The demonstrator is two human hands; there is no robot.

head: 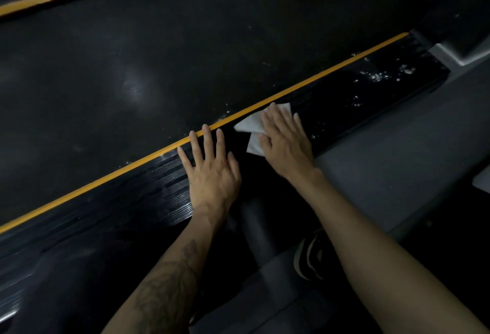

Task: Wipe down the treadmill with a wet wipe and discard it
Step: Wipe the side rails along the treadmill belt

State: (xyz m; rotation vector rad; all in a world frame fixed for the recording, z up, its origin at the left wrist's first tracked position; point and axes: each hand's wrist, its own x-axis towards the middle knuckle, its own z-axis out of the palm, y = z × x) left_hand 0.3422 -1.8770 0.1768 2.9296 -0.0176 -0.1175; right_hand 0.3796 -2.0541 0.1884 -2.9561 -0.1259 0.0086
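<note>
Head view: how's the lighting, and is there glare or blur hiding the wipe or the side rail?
Head view: dim overall; soft glare patches on the belt; wet specks glint on the side rail; the white wipe stands out under the flat right hand; left hand sharp enough; straight yellow stripe bows slightly from wide-angle distortion; frame corners murky.

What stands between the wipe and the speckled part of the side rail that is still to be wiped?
Nothing visible. The right hand presses the wipe flat on the side rail; the rail to the specks lies bare.

White wet wipe (253, 128) crumpled flat on black treadmill side rail (344, 95)
</note>
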